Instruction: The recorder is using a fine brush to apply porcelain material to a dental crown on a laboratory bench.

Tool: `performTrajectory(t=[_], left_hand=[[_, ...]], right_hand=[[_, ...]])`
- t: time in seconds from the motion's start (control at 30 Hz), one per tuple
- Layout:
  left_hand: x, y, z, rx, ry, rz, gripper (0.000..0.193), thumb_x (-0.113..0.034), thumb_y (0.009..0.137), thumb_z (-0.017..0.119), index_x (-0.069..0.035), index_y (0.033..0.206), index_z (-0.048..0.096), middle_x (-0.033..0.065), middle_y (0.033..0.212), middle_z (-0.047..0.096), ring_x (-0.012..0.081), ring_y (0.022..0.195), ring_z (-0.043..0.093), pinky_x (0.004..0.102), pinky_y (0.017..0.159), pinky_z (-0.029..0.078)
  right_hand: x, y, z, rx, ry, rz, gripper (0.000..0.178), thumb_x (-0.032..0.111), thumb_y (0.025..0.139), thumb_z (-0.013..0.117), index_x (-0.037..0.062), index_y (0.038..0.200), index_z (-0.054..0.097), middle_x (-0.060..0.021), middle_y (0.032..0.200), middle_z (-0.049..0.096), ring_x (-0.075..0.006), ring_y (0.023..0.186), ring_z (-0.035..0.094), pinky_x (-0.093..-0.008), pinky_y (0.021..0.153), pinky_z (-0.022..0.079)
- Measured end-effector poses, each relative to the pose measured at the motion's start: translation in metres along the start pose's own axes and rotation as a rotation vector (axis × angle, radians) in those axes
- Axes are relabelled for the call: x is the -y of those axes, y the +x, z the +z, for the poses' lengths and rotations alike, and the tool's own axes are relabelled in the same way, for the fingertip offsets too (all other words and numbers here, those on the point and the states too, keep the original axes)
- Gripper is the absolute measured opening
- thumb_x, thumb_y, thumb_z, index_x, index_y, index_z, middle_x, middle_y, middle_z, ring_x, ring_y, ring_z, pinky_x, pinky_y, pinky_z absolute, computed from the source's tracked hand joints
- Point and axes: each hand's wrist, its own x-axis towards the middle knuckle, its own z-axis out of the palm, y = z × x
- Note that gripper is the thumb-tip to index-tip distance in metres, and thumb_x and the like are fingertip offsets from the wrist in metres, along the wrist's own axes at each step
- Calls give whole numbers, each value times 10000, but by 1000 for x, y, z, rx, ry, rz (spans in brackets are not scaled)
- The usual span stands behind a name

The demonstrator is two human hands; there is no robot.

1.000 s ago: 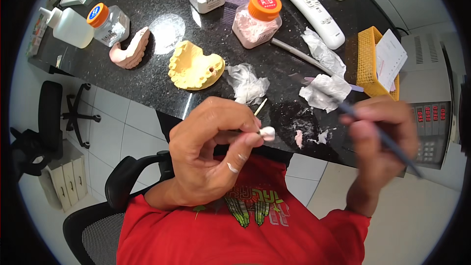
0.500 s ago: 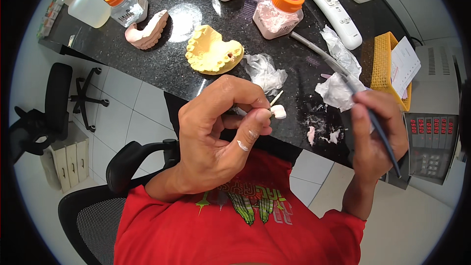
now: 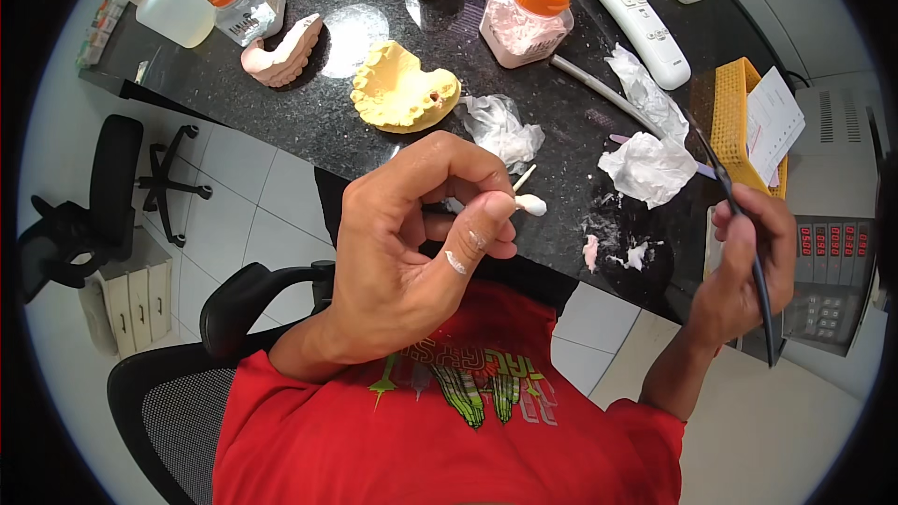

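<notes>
My left hand (image 3: 421, 243) pinches, between thumb and forefinger, a small piece with a white tooth-shaped crown (image 3: 531, 205) at its tip. A thin pale stick (image 3: 526, 177) shows just beyond the fingertips; whether it is held cannot be made out. White smears mark the thumb. Farther right, my right hand (image 3: 744, 266) is closed round a slim dark brush (image 3: 762, 299), its fine tip pointing up and away. Beyond my left hand, a yellow dental model (image 3: 398, 93) rests on the dark speckled counter, with a crumpled white tissue (image 3: 503, 131) beside it.
Pink powder fills an orange-lidded jar (image 3: 528, 23). A pinkish dental model (image 3: 283, 54) and squeeze bottle (image 3: 173, 9) stand far left. At right are a white remote control (image 3: 627, 14), crumpled tissue (image 3: 650, 168), yellow basket (image 3: 734, 117) and machine with red digits (image 3: 828, 252).
My right hand has moved right and slightly down with the brush, away from the tissue. The white crown has turned a little in my left fingers and shows a narrower side.
</notes>
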Motion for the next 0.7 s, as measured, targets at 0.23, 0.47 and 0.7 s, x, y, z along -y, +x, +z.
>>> performTrajectory(t=[0.23, 0.47, 0.7], left_hand=[[-2, 0, 14, 78, -140, -125, 145, -112, 906, 594, 23, 915, 541, 93, 886, 571, 126, 779, 622, 242, 696, 559], [-6, 12, 21, 201, 73, -102, 188, -175, 904, 605, 2, 882, 548, 74, 857, 581, 163, 854, 646, 257, 761, 549], [-13, 17, 34, 173, 44, -273, 195, -166, 899, 612, 19, 870, 558, 72, 838, 593, 150, 851, 655, 256, 765, 563]], right_hand=[[-8, -40, -20, 27, 517, 231, 208, 151, 851, 563, -42, 923, 592, -127, 787, 558, -140, 622, 555, -213, 493, 447], [-27, -63, -28, 67, 538, 257, 137, 54, 814, 630, -21, 897, 552, -121, 773, 568, -122, 601, 551, -196, 518, 462], [-31, -68, -30, 78, 531, 256, 210, 125, 811, 667, 12, 842, 493, -116, 700, 536, -118, 577, 495, -194, 502, 411]])
